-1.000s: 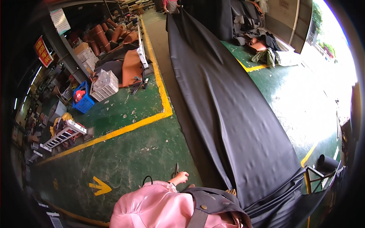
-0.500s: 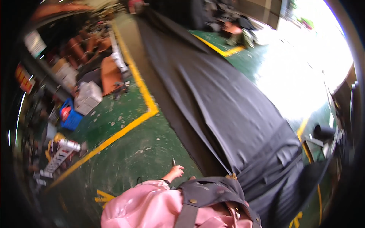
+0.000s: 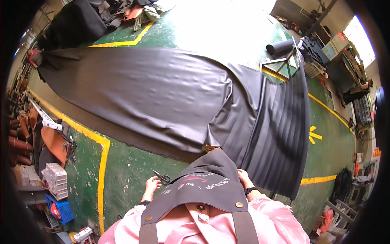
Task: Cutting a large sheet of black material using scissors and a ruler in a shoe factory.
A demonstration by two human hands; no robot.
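A long, smooth black sheet (image 3: 134,93), like leather or vinyl, stretches across the floor from far left to the right. Its right part (image 3: 280,134) falls in folds by a metal frame (image 3: 278,67). My left hand (image 3: 152,185) is closed on dark-handled scissors (image 3: 162,177), held left of my dark apron (image 3: 195,185), away from the sheet. At the apron's right side is my right hand (image 3: 245,179), close to the folded black material. Its fingers are partly hidden by the apron, so its hold is unclear.
A person in red (image 3: 34,57) is at the sheet's far left end. Yellow lines (image 3: 103,162) cross the green floor (image 3: 134,162). A white crate (image 3: 55,181) and a blue basket (image 3: 61,207) stand at left. A black roll (image 3: 279,48) lies behind the frame.
My view has swung to the right, so the sheet now runs crosswise and the frame shows. My right hand has come into view; the left still holds the scissors.
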